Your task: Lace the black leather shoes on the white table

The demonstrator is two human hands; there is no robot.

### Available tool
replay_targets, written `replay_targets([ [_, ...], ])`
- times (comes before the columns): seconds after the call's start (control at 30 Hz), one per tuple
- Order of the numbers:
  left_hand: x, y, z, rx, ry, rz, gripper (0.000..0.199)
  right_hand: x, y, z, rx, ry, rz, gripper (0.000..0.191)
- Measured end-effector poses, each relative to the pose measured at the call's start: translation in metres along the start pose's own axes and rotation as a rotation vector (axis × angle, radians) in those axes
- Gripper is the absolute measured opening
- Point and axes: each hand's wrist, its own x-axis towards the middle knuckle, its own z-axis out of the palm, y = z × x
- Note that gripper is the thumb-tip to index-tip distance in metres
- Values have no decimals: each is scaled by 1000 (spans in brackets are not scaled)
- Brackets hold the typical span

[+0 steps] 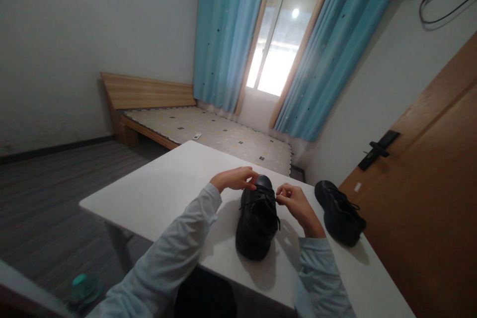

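Note:
A black lace-up shoe point(253, 231) rests upright on the white table, its toe pointing away from me and its opening towards me. My left hand point(236, 179) is at the shoe's left front, fingers bent against the side by the lacing; what lies between the fingertips is hidden. On the other side, my right hand point(294, 202) pinches a black shoelace point(274, 200) beside the lacing. A loose lace end hangs down the shoe's right side. The matching black shoe point(343, 216) stands to the right of my right hand, near the table's edge.
The white table point(149, 194) ends close to a wooden door point(428, 184) on the right. Beyond it is a bed point(223, 134) with a small white remote-like object point(197, 136) on it. A dark seat-like shape point(204, 295) is below the near edge.

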Motion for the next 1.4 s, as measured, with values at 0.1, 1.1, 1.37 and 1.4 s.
replay_targets([
  [0.1,1,-5,1,-39,-41,-5,14,-1,1,-1,45,-25,58,29],
  [1.1,-7,-7,-2,-364,-356,-203,33,-17,-11,-33,-85,-617,97,27],
  [1.37,-6,1,-4,-731,-193,-10,22,-18,-12,-33,30,-625,89,24],
  [1.4,-6,2,-5,-762,-148,-3,23,-18,-12,-33,69,-608,108,25],
])
